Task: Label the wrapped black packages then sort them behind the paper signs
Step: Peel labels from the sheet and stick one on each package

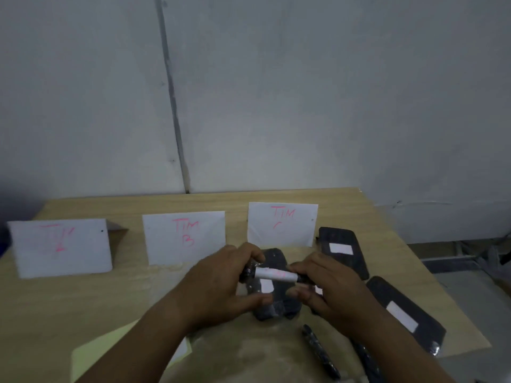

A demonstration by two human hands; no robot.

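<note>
Fingers of the left hand (221, 280) are pinching the left end of a slim black package (269, 275), and those of the right hand (329, 291) are pinching its right end. Together they are holding it level, in front of the TIM B sign (184, 237) and a little to its right. A white label is wrapping the package's middle; its faint pink marks are too blurred to read. Directly under the held package, a larger black package (279, 305) with a small white label is lying on the counter (138, 294).

Right of the TIM B sign, the TIM C sign (282, 223) is standing upright, and left of it a third sign (59, 247) is standing with smeared pink writing. Further right of the TIM B sign, past the TIM C sign, a flat black package (343, 250) is lying with a white label on top. Another labelled package (406, 313) is lying nearer the person. In front of the TIM B sign and to its right, a slim black stick (320, 352) is lying near the counter's front edge. A pale yellow sheet (91, 352) is lying in front of the sign, to its left.
</note>
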